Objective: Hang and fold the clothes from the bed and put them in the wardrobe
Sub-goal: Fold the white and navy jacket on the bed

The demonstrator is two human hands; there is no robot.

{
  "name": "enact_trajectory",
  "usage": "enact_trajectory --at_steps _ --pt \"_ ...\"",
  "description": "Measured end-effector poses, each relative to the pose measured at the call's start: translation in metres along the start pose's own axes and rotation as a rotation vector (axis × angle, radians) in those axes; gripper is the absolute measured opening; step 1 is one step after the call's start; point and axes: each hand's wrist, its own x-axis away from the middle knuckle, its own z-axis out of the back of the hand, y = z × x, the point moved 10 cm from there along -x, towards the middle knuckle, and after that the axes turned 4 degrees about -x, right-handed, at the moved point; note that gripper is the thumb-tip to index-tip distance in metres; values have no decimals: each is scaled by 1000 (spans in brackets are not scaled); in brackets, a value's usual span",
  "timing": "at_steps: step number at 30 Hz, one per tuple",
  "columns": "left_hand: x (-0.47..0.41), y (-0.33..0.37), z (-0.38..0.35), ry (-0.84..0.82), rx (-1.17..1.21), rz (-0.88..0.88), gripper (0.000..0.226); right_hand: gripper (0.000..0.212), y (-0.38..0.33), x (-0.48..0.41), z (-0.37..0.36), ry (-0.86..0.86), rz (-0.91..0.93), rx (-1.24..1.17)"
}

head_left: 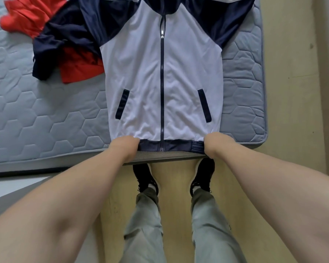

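My left hand (124, 148) and right hand (216, 145) grip the hem corners of the track jacket (141, 73). I reckon this pulls it flat on the bed (36, 111) for folding

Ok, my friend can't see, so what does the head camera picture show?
A left hand and a right hand grip the bottom corners of a white and navy zip jacket spread flat, front up, on a grey quilted mattress. Red clothes lie crumpled beside it, partly under one navy sleeve.
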Motion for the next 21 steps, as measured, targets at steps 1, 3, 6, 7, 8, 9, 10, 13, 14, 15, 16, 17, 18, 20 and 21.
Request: enact_trajectory --at_steps 1,3,6,7,8,9,10,13,14,15,16,17,18,20,21 --pt "-2 4 9 20 23 -4 39 12 0 -2 6 11 4 -26" --pt "-7 12 26 53 89 2 42 15 0 -6 19 28 8 -61" --pt "-11 23 50 95 200 16 50 23 1 -12 37 22 27 -37" --pt "-12 27 57 108 243 16 51 27 2 -14 44 17 30 -25" --pt "-13 31 65 123 288 14 53 31 3 -17 50 10 29 -13" --pt "-13 34 73 140 331 13 55 33 4 -20 57 3 28 4" --pt "-14 37 80 155 367 11 56 33 5 -23 64 -7 26 24" --pt "-15 40 100 181 457 -5 54 26 3 -32 94 -15 31 46" --pt "-16 40 107 189 482 -10 53 24 2 -35 107 -2 29 36" --pt "-18 37 116 201 497 -11 51 23 0 -38 122 12 22 24" --pt "-20 32 124 214 504 -7 48 21 -4 -40 137 20 19 18" --pt "-21 27 131 231 521 5 45 20 -10 -43 151 31 23 17" --pt "-22 22 137 251 547 21 42 22 -17 -47 166 51 29 22" --pt "-28 13 153 295 598 40 40 32 -31 -56 196 102 39 6" --pt "-33 9 163 320 612 45 39 36 -38 -63 213 134 49 -32"
